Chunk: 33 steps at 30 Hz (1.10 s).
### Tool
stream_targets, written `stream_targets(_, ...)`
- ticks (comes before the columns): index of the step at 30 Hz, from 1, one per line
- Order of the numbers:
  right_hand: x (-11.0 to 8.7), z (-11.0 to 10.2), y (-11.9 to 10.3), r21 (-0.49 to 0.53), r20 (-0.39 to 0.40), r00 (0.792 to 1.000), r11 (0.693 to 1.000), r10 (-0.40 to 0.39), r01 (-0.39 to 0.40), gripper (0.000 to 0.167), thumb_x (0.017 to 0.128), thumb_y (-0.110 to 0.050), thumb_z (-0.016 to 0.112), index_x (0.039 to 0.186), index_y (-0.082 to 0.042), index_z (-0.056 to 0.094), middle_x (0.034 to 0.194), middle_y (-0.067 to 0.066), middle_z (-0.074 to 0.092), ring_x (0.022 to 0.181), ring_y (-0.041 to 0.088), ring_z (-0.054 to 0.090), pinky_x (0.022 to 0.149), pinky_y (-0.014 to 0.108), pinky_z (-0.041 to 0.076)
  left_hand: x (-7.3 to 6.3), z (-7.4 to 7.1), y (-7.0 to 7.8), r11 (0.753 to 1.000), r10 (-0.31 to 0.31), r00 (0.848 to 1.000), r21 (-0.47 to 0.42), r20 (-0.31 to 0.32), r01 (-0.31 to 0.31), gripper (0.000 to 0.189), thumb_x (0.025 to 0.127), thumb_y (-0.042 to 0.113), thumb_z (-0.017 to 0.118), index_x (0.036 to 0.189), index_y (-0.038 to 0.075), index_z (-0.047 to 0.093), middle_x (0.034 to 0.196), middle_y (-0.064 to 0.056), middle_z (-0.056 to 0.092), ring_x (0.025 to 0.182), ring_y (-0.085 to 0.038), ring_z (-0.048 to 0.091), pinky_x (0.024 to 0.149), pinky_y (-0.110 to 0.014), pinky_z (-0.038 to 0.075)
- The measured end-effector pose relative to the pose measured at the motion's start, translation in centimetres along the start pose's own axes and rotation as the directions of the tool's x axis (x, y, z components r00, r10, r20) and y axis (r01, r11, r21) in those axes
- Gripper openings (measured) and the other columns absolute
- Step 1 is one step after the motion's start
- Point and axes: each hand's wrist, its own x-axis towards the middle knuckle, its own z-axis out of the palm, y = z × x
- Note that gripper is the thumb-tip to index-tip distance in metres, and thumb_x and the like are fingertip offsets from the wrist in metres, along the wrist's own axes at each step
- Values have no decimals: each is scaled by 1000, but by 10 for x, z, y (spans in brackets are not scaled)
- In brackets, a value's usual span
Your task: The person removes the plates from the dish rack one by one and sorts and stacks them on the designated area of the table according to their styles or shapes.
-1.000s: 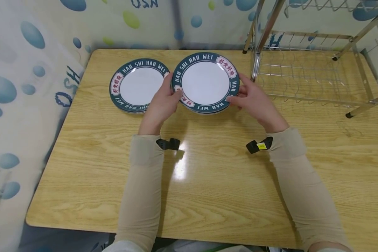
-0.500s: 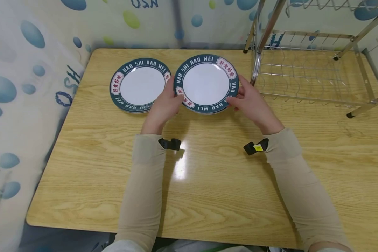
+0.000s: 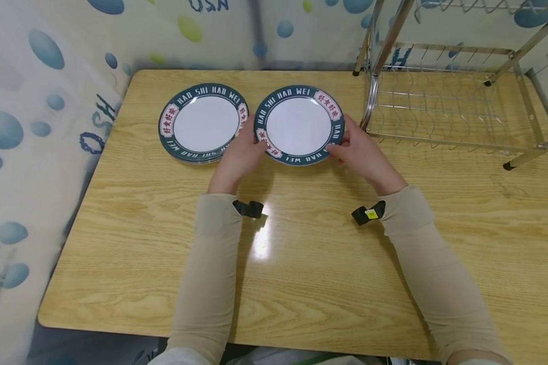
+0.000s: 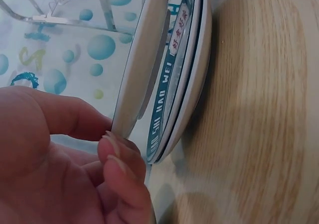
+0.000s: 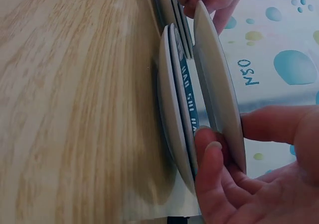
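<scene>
A white plate with a dark green lettered rim (image 3: 298,125) is held level by both hands. My left hand (image 3: 239,154) pinches its left edge, thumb on top and fingers beneath. On the opposite edge my right hand (image 3: 363,154) does the same. Directly below it, apart by a narrow gap, lies a short stack of matching plates (image 4: 192,79), also visible in the right wrist view as stacked plates (image 5: 174,92); the head view hides most of it. To the left, beside my left hand, lies another stack of the same plates (image 3: 205,124).
A metal wire rack (image 3: 438,137) stands on the wooden table (image 3: 310,284) at the back right, close to my right hand. Behind the table is a wall covering (image 3: 228,43) with blue and green spots.
Both hands have lowered the plate towards the stack beneath it, and it sits slightly nearer to me. The left stack and the rack have not moved.
</scene>
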Motion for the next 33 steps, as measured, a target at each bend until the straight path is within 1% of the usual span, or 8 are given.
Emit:
stream_targets(7, 3, 2, 4, -31, 8, 1000, 1000, -1, 2, 63, 89, -17, 55, 141, -20, 20, 94, 8, 58, 75, 30, 50, 61, 33, 43, 3, 0, -3, 999, -20, 1000, 27, 12, 19, 63, 93, 21, 39, 144, 19, 3, 148, 4, 11, 133, -9, 9, 105, -28, 11)
stream_targets(11, 3, 1, 5, -64, 13, 1000, 998, 12, -11, 59, 89, -20, 55, 139, -19, 23, 86, 11, 55, 71, 29, 48, 56, 29, 39, 4, 1, -5, 1000, -6, 1000, 22, 18, 5, 62, 92, 19, 40, 144, 19, 6, 148, 4, 14, 133, -9, 12, 105, -28, 12)
stream_targets(16, 2, 0, 7, -106, 18, 998, 993, 54, -52, 58, 88, -25, 56, 137, -19, 25, 78, 15, 49, 68, 29, 46, 55, 29, 34, 5, 2, -9, 999, 26, 999, 34, 20, -27, 60, 92, 18, 41, 144, 21, 11, 146, 5, 21, 131, -9, 18, 105, -28, 15)
stream_targets(21, 3, 0, 8, -119, 15, 997, 991, 69, -67, 64, 88, -26, 57, 141, -21, 21, 74, 12, 49, 66, 29, 47, 54, 29, 34, 4, 3, -12, 997, 50, 999, 56, 12, -50, 58, 92, 19, 41, 144, 21, 14, 145, 2, 25, 130, -13, 22, 104, -30, 17)
stream_targets(24, 4, 1, 8, -124, 12, 996, 988, 94, -91, 67, 87, -26, 57, 142, -23, 19, 74, 11, 49, 65, 29, 47, 55, 29, 34, 5, 3, -13, 996, 52, 998, 68, 17, -53, 57, 92, 19, 40, 143, 20, 17, 144, 1, 26, 130, -15, 23, 104, -31, 18)
stream_targets(26, 4, 1, 7, -127, 10, 995, 987, 104, -101, 67, 87, -27, 57, 142, -22, 19, 74, 11, 49, 66, 30, 47, 55, 29, 34, 6, 4, -14, 996, 43, 999, 73, 23, -44, 57, 92, 20, 40, 143, 19, 17, 144, 1, 26, 131, -15, 22, 104, -31, 17)
stream_targets(29, 3, 1, 8, -130, 9, 994, 986, 108, -106, 65, 88, -26, 57, 141, -21, 21, 74, 11, 49, 65, 31, 47, 55, 29, 33, 7, 5, -15, 996, 39, 999, 79, 27, -41, 56, 92, 21, 41, 143, 17, 17, 145, 0, 25, 131, -15, 21, 104, -31, 17)
stream_targets(33, 2, 1, 10, -134, 9, 993, 984, 116, -114, 63, 88, -28, 56, 140, -20, 23, 72, 11, 49, 63, 30, 46, 55, 30, 32, 8, 5, -15, 994, 48, 999, 94, 16, -49, 54, 93, 21, 41, 143, 14, 20, 144, -1, 28, 130, -16, 24, 104, -31, 18)
